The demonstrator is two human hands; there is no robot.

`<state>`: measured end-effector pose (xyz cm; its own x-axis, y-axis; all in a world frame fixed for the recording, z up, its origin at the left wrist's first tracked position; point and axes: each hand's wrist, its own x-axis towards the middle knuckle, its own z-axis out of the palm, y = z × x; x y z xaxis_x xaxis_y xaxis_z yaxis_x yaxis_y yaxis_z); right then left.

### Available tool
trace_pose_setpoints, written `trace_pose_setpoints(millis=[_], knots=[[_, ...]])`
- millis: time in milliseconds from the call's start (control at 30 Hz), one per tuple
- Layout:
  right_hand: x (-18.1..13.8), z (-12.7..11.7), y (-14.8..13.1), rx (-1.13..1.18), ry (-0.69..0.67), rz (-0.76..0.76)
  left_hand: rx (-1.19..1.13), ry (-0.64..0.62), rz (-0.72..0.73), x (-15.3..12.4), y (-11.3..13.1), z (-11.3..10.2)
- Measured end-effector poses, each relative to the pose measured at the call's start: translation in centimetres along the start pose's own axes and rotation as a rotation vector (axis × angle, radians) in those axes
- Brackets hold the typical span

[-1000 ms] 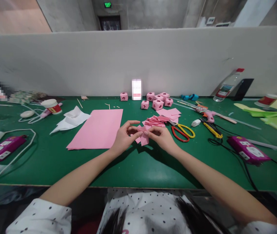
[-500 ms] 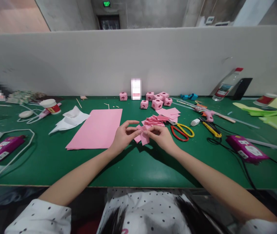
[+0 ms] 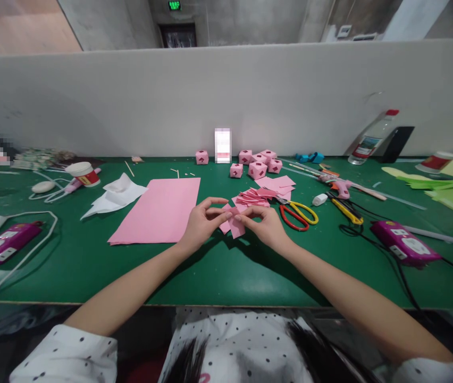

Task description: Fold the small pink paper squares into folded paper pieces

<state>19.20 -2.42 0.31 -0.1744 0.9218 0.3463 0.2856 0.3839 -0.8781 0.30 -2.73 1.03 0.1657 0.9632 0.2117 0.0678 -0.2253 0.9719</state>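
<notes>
Both my hands meet over the green table (image 3: 218, 271) and pinch a folded pink paper piece (image 3: 235, 225). My left hand (image 3: 203, 222) grips its left side with thumb and fingers curled. My right hand (image 3: 264, 222) pinches its right side. Just behind them lies a pile of small pink paper squares (image 3: 255, 197). A large pink sheet (image 3: 159, 209) lies flat to the left of my hands. Several finished pink paper cubes (image 3: 257, 169) stand farther back.
Red and yellow scissors (image 3: 298, 214) lie right of my hands, with a pink glue gun (image 3: 341, 187), a yellow cutter (image 3: 346, 210) and a purple power strip (image 3: 405, 243) beyond. Another purple power strip (image 3: 5, 242), white tissue (image 3: 115, 196) and a cup (image 3: 84, 173) sit left. A grey partition (image 3: 226, 96) closes the back.
My hands stay in place on the pink piece; only the fingers shift slightly as they work the fold.
</notes>
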Motion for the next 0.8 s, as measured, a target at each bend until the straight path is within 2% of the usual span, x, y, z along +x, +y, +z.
trace_pose_setpoints(millis=[300, 800], knots=[[0.01, 0.22, 0.08, 0.059, 0.062, -0.029, 0.201, 0.013, 0.143, -0.44, -0.4, 0.01], [0.22, -0.02, 0.19, 0.041, 0.032, -0.045, 0.209, 0.002, 0.124, -0.37, -0.59, 0.06]])
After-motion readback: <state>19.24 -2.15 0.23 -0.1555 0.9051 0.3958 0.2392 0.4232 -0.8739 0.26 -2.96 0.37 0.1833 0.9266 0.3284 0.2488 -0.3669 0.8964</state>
